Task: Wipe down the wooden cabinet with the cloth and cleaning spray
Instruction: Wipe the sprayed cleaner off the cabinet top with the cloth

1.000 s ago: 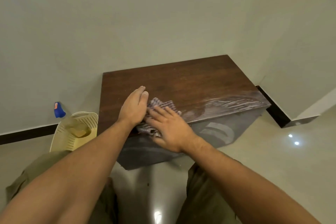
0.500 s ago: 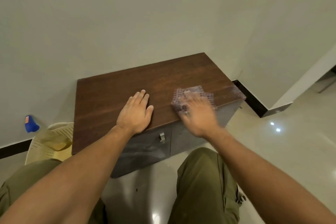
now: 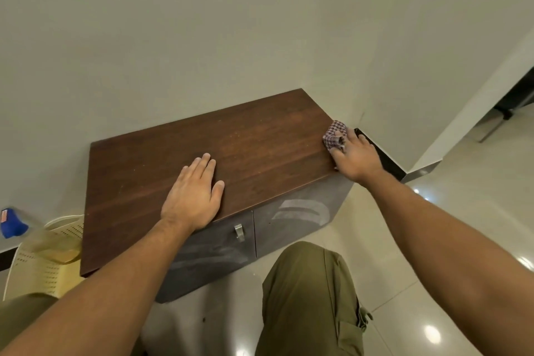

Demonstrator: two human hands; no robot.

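A low cabinet with a dark brown wooden top (image 3: pixel 254 136) and glossy grey doors stands against the wall. My left hand (image 3: pixel 195 196) lies flat on the top near its front edge, fingers together, holding nothing. At the top's right edge my right hand (image 3: pixel 354 154) presses a bunched checked cloth (image 3: pixel 333 136) against the wood. A spray bottle with a blue head (image 3: pixel 11 224) stands on the floor at the far left, apart from both hands.
A cream perforated basket (image 3: pixel 43 266) sits on the floor against the cabinet's left side. A metal handle (image 3: pixel 239 231) sticks out of the left grey door. My knees in olive trousers (image 3: pixel 309 298) are close to the doors. A black skirting (image 3: pixel 381 153) runs behind my right hand.
My right hand has swept the cloth from the front middle of the top to its right edge. My left hand let go of the cloth and stays flat on the wood.
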